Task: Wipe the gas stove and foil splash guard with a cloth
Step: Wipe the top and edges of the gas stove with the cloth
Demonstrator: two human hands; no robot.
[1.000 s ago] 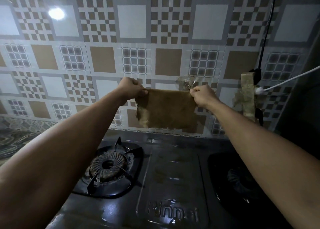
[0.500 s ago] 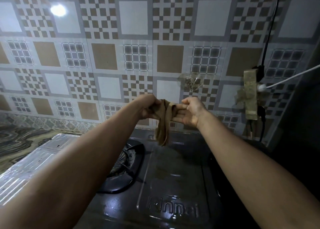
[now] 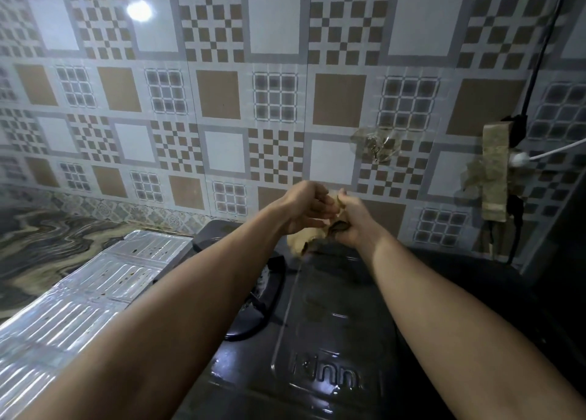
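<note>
My left hand (image 3: pixel 306 205) and my right hand (image 3: pixel 350 221) are pressed together above the back of the dark gas stove (image 3: pixel 320 340). Both grip a brown cloth (image 3: pixel 301 245), bunched up between them, with a crumpled end hanging below the fingers. Most of the cloth is hidden inside my hands. The silver foil splash guard (image 3: pixel 82 296) lies flat on the counter to the left of the stove, with small brown spots on it. My left forearm covers most of the stove's left burner (image 3: pixel 266 289).
A patterned tiled wall (image 3: pixel 222 92) rises behind the stove. A clear adhesive hook (image 3: pixel 375 148) sticks to it. At the right hang a taped power strip (image 3: pixel 494 172) with a black cable and a white cord. A marbled counter (image 3: pixel 47 245) lies left.
The cloth was stretched flat between my hands a second ago. My hands came together, folding it, then bunching it into a wad. The view shifted right and up, showing the foil guard.
</note>
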